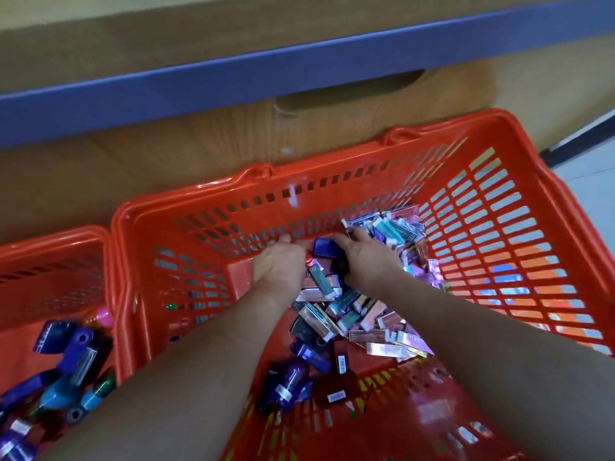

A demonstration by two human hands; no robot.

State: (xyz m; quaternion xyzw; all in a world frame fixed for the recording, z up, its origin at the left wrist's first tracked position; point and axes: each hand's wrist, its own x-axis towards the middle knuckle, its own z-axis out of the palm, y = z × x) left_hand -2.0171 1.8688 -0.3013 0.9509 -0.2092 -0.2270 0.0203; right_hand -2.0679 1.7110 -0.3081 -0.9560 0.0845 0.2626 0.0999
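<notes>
Both my hands reach deep into a large orange plastic basket point(499, 181). A heap of small shiny boxes point(352, 314) in pink, teal and silver lies on its floor, with darker blue and purple packs point(289, 384) nearer me. My right hand point(366, 257) curls round a dark blue pack point(326, 246) at the far side of the heap. My left hand point(279, 264) lies palm down just left of that pack. Its fingertips bend out of sight against the basket's far wall, and what they touch is hidden.
A second orange basket point(53, 254) stands touching on the left and holds blue, purple and teal items point(66, 371). Behind the baskets are a cardboard box with a handle slot point(349, 91) and a blue shelf edge point(299, 71). Pale floor point(592, 181) shows at right.
</notes>
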